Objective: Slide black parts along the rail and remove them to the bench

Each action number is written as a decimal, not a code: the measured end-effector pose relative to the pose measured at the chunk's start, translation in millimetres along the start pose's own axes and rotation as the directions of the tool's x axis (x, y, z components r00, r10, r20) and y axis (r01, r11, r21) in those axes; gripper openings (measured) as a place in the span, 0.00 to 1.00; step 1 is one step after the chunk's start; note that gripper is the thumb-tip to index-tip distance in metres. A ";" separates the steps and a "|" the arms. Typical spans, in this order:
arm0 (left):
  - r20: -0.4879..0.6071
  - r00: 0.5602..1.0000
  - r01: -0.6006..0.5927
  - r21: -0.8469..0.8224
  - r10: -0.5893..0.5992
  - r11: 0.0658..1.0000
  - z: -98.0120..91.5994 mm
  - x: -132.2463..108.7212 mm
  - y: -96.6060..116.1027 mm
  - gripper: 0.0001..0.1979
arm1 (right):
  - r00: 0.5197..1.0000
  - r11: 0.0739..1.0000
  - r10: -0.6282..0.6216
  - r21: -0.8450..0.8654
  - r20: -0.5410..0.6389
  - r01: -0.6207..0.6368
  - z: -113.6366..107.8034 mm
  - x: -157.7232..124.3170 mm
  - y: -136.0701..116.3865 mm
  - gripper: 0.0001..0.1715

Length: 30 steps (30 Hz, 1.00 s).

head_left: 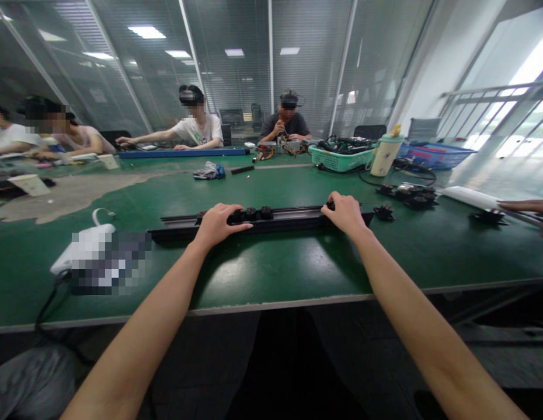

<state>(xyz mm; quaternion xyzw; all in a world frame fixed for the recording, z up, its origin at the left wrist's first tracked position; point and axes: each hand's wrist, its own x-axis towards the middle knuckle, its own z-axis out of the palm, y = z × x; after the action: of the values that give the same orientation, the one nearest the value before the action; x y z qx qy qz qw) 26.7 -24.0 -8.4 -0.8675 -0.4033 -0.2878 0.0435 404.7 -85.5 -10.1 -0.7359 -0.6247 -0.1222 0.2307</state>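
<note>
Two bare arms reach out from me toward 12 o'clock, over the near edge of the green table (271,274).

From the head camera, my left hand (216,224) sits at about 11 o'clock and my right hand (345,213) at about 1 o'clock. Both are on the black rail (293,220). It lies flat on the table, and its long way runs from 9 o'clock to 3 o'clock, straight across in front of me. My hands are well apart, one on its left part and one near its right end, so both are about as near to it.

My left hand is closed loosely on the rail, with the fingers over the top and the thumb on the near side. Its fingertips point toward 3 o'clock and touch a row of small black pieces (254,213) sitting in the rail. My right hand curls down on the rail's right end. Its fingertips are hidden behind the hand, so I cannot tell if they pinch anything.

More loose black pieces (409,195) lie at 2 o'clock, apart from the rail. Past them stand a pale bottle (385,154), a green basket (339,158) and a blue tray (438,154). At 9 o'clock is a white box (85,245) with a cable. Someone else's hand (528,206) comes in at 3 o'clock.

The table top is smooth and shiny. Other people sit on the far side, in front of a glass wall (254,70).
</note>
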 end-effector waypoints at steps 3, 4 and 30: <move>0.001 1.000 0.010 0.000 -0.010 1.000 0.1 0.1 -0.3 0.33 | 1.000 1.000 0.009 -0.025 0.026 -0.008 -0.7 -0.1 -0.3 0.18; 0.002 1.000 0.010 -0.001 -0.010 1.000 0.1 0.1 -0.2 0.33 | 0.999 0.999 0.011 -0.033 0.033 -0.010 -1.0 -0.2 -0.5 0.19; 0.006 1.000 0.009 -0.002 -0.009 1.000 0.1 0.2 -0.3 0.33 | 0.998 0.997 0.051 -0.067 0.030 -0.049 0.2 1.1 3.6 0.20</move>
<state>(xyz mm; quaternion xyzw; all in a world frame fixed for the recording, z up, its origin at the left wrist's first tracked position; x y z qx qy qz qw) 26.7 -23.7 -8.4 -0.8666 -0.4071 -0.2860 0.0404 408.4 -84.9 -10.5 -0.7604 -0.6053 -0.1251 0.1992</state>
